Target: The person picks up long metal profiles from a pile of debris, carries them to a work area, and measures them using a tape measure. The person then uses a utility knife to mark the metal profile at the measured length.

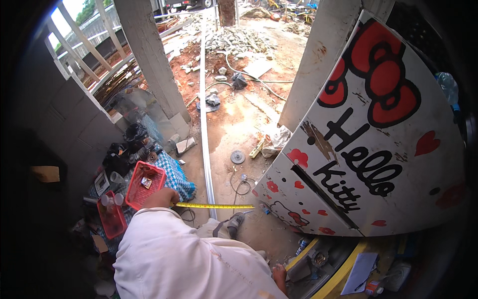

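Observation:
My left hand point(160, 198) is closed at the end of a yellow tape measure point(215, 205); its case is not visible. The blade runs out to the right, across a long pale metal bar point(204, 119) lying on the ground, and its far end stops short of a white fridge-like cabinet point(323, 164). Low in the picture, my right hand point(280, 277) shows only in part, its fingers curled; what they hold, if anything, is hidden. My light-coloured sleeve point(184, 254) covers much of the lower middle. A shoe point(235, 225) shows just under the blade.
Beside my left hand stand a red basket point(158, 175) and a red tray point(112, 219), among bags and a checked blue cloth point(175, 172). A grinding disc point(237, 157) and cables lie on the dirt floor. Posts frame an opening onto rubble point(239, 41). Papers point(359, 271) lie lower right.

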Action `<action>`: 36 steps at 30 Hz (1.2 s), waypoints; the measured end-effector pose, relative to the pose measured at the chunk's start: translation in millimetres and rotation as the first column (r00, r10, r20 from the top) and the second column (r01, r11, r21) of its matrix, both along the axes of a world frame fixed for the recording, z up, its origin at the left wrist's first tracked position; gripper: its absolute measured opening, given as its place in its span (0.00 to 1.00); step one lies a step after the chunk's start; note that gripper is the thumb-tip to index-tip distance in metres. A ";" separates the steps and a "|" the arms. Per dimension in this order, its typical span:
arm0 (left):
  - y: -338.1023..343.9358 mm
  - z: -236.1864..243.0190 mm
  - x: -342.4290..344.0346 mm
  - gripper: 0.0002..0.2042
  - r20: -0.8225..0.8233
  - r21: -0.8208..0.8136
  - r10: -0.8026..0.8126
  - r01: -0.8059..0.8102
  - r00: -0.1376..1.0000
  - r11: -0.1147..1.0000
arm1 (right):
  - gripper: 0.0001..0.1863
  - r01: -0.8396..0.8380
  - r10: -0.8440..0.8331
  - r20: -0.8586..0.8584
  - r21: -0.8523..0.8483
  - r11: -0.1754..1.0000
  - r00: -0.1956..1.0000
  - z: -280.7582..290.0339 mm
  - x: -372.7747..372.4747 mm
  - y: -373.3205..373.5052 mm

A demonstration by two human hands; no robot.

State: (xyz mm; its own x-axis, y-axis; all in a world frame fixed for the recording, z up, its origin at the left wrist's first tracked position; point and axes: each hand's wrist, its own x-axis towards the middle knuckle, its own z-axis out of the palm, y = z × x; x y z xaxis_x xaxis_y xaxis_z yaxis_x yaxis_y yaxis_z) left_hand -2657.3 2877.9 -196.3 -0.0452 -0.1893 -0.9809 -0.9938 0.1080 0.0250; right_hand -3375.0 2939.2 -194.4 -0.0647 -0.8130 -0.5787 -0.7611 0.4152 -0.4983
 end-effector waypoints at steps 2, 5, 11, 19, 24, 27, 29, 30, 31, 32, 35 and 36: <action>20.9 10.6 2.9 0.17 -0.031 -0.054 0.034 -0.036 0.999 0.998 | 0.20 -0.092 0.087 0.124 0.032 0.995 0.988 -2.6 -1.3 -25.8; 57.7 18.1 -6.4 0.17 0.025 -0.089 0.542 -0.538 0.840 0.838 | 0.20 -0.249 0.241 0.175 0.026 0.968 0.955 -9.6 -1.0 -63.4; 80.1 26.8 -93.9 0.16 -0.256 -0.195 0.677 -0.723 0.690 0.663 | 0.20 -0.352 0.345 0.094 0.067 0.934 0.934 -3.1 -35.7 -115.5; 69.1 2.3 -117.2 0.13 -0.352 -0.337 0.373 -0.487 0.859 0.805 | 0.20 -0.436 0.430 0.098 0.050 0.899 0.898 20.4 -13.1 -207.1; 58.0 -15.5 -73.5 0.13 -0.328 -0.281 0.471 -0.561 0.819 0.779 | 0.20 -0.488 0.475 0.144 0.080 0.869 0.868 17.8 55.1 -264.5; 30.3 -30.0 -28.1 0.12 -0.369 -0.263 0.492 -0.596 0.789 0.759 | 0.20 -0.506 0.487 0.162 0.104 0.856 0.858 7.5 111.2 -303.7; 0.2 -36.9 2.7 0.13 -0.381 -0.190 0.620 -0.715 0.686 0.673 | 0.21 -0.510 0.492 0.154 0.121 0.852 0.857 -2.0 148.8 -331.8; -27.9 -38.2 8.5 0.13 -0.370 -0.115 0.717 -0.794 0.591 0.597 | 0.21 -0.489 0.475 0.126 0.130 0.863 0.871 -6.0 158.9 -348.6; -35.8 -44.6 32.0 0.13 -0.401 -0.242 0.606 -0.718 0.687 0.653 | 0.21 -0.501 0.486 0.130 0.132 0.856 0.864 -13.4 184.9 -369.0; -43.9 -47.5 57.2 0.13 -0.410 -0.360 0.494 -0.634 0.766 0.684 | 0.21 -0.517 0.501 0.138 0.140 0.844 0.854 -19.4 210.4 -387.0; -125.1 -39.5 107.2 0.12 -0.362 -0.303 0.451 -0.560 0.816 0.771 | 0.21 -0.484 0.472 0.105 0.162 0.860 0.875 -18.7 258.6 -437.4; -145.0 -30.6 126.9 0.12 -0.378 -0.325 0.394 -0.519 0.838 0.791 | 0.21 -0.477 0.464 0.113 0.170 0.862 0.879 -17.4 272.1 -449.6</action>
State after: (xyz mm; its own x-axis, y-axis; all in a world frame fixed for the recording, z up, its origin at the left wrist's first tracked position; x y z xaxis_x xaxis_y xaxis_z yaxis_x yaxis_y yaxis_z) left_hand -2530.4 2732.9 -226.9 -0.1077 -0.6273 -0.7713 -0.8843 -0.2941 0.3626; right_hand -3102.9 2489.6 -211.9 0.3416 -0.6135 -0.7120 -0.8576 0.1064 -0.5031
